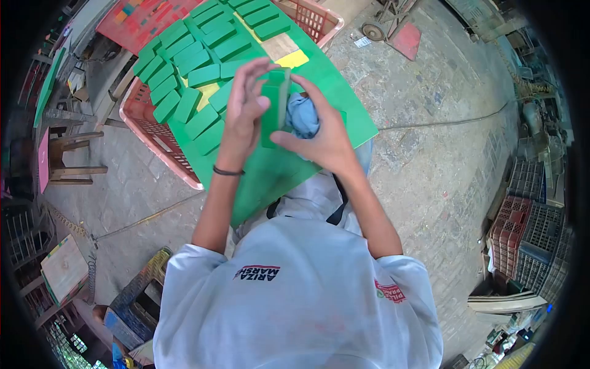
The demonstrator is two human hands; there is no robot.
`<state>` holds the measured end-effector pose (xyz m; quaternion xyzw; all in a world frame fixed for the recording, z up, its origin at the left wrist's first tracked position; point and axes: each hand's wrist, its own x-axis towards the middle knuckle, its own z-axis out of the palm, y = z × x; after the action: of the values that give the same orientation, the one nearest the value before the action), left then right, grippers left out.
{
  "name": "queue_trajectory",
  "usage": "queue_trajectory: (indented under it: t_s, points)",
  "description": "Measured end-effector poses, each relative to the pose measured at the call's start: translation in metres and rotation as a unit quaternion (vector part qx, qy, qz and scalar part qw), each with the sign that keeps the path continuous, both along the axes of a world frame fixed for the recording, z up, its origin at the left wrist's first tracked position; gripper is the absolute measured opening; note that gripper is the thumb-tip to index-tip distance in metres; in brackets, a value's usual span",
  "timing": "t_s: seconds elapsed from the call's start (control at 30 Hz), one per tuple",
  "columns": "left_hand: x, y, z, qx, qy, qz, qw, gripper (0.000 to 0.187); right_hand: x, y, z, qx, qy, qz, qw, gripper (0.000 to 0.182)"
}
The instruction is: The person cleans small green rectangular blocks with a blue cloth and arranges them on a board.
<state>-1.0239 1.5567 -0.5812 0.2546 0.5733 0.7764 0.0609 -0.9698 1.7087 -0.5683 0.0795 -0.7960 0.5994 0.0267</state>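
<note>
In front of me my right hand (326,132) grips a green block (278,101) on its edge, thumb near one end and index finger near the other. A crumpled blue cloth (302,117) sits between that palm and the block. My left hand (247,101), with a dark band on its wrist, is raised along the block's left side; its fingers are stretched out and slightly blurred. Below both hands lies a green board (344,120). Rows of green blocks (192,60) cover its far and left parts.
Under the board are a pink plastic crate (161,132) and another crate (316,18) behind. A wooden stool (70,147) stands at left. Stacked crates (522,227) line the right side. A cable (442,123) runs across the floor. Yellow patches (292,59) show on the board.
</note>
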Motion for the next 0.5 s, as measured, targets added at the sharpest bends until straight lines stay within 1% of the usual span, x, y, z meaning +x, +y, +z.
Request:
queue_trajectory:
  t_s: [0.03, 0.07, 0.1, 0.17, 0.2, 0.27, 0.3, 0.33, 0.37, 0.4, 0.47, 0.5]
  points:
    - [0.009, 0.006, -0.003, 0.051, -0.081, 0.033, 0.995, 0.059, 0.002, -0.008, 0.001, -0.001, -0.02, -0.039, 0.999, 0.096]
    - [0.016, 0.01, -0.003, 0.1, -0.162, 0.064, 0.98, 0.058, 0.005, -0.017, -0.001, 0.058, 0.041, -0.089, 0.993, 0.084]
    - [0.02, 0.013, 0.0, 0.099, -0.164, 0.061, 0.98, 0.058, 0.007, -0.019, 0.0, 0.057, 0.039, -0.093, 0.993, 0.084]
    - [0.027, 0.014, 0.01, 0.155, -0.263, 0.081, 0.949, 0.062, 0.009, -0.023, 0.007, 0.181, 0.062, -0.097, 0.977, 0.076]
    - [0.026, 0.012, 0.009, 0.155, -0.263, 0.085, 0.948, 0.062, 0.009, -0.022, 0.008, 0.181, 0.062, -0.094, 0.977, 0.076]
    - [0.023, 0.008, 0.008, 0.24, -0.327, 0.055, 0.913, 0.062, 0.01, -0.011, 0.012, 0.162, 0.084, -0.052, 0.982, 0.068]
    - [0.022, 0.007, 0.009, 0.241, -0.325, 0.058, 0.913, 0.062, 0.008, -0.002, 0.017, 0.162, 0.085, -0.049, 0.982, 0.068]
    - [0.021, 0.007, 0.009, 0.275, -0.333, 0.035, 0.901, 0.062, 0.004, 0.011, 0.024, 0.059, 0.051, -0.081, 0.994, 0.061]
    - [0.021, 0.007, 0.01, 0.309, -0.341, 0.011, 0.888, 0.062, -0.002, 0.017, 0.031, -0.043, 0.014, -0.113, 0.993, 0.055]
    - [0.021, 0.007, 0.008, 0.31, -0.342, 0.013, 0.887, 0.062, -0.007, 0.017, 0.041, -0.042, 0.013, -0.112, 0.993, 0.055]
    - [0.021, 0.007, 0.004, 0.309, -0.331, -0.041, 0.891, 0.06, -0.019, 0.018, 0.054, -0.112, 0.135, -0.171, 0.97, 0.045]
    - [0.021, 0.008, -0.001, 0.307, -0.335, -0.047, 0.89, 0.06, -0.03, 0.015, 0.049, -0.111, 0.134, -0.178, 0.969, 0.045]
